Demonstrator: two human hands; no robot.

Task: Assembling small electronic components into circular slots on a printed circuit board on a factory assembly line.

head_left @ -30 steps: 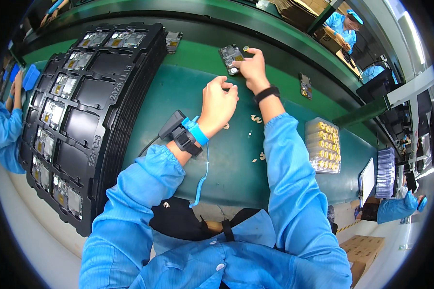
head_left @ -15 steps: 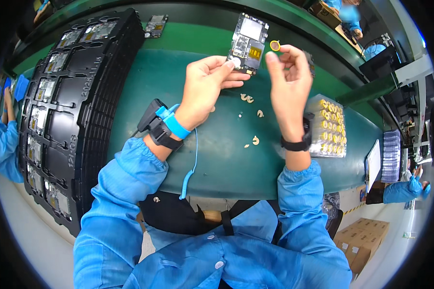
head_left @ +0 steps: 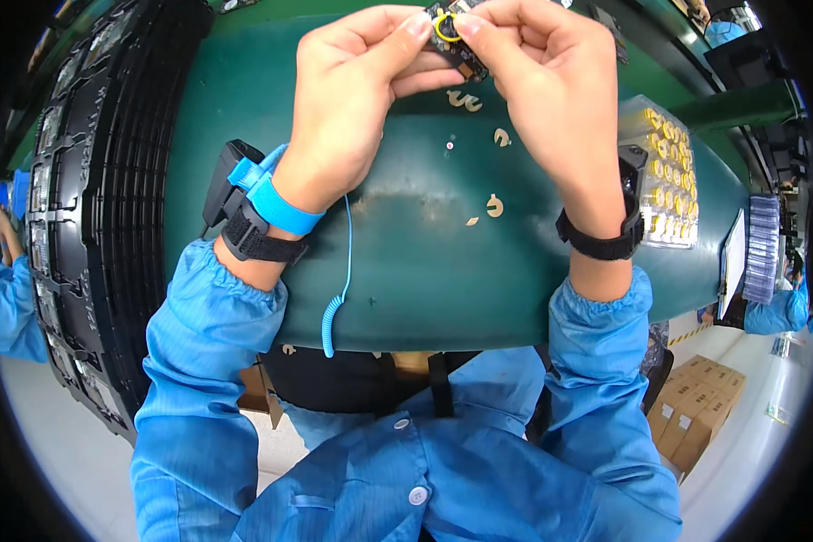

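Note:
At the top of the view, my left hand (head_left: pixel 348 99) is closed on the edge of a dark circuit board (head_left: pixel 471 67), its thumb against the board's face. A round coin cell with a yellow rim (head_left: pixel 439 31) lies against the board, between my two thumbs. My right hand (head_left: pixel 556 86) pinches that cell at its right side, fingers curled behind the board. The board's upper part is cut off by the picture's edge or covered by my fingers. Small pale C-shaped scraps (head_left: pixel 495 206) lie on the green mat (head_left: pixel 425 289) below my hands.
Stacked black trays (head_left: pixel 108 208) holding circuit boards rise at the left. A clear tray (head_left: pixel 673 181) of yellow-rimmed cells stands right of my right wrist. A coiled blue cord (head_left: pixel 332 321) hangs from my left wristband. Cardboard boxes (head_left: pixel 696 411) sit on the floor at right.
The coin cell has come from beside the board onto its face, carried by my right hand. My hands have drawn together, and the view has shifted, putting them higher in the picture.

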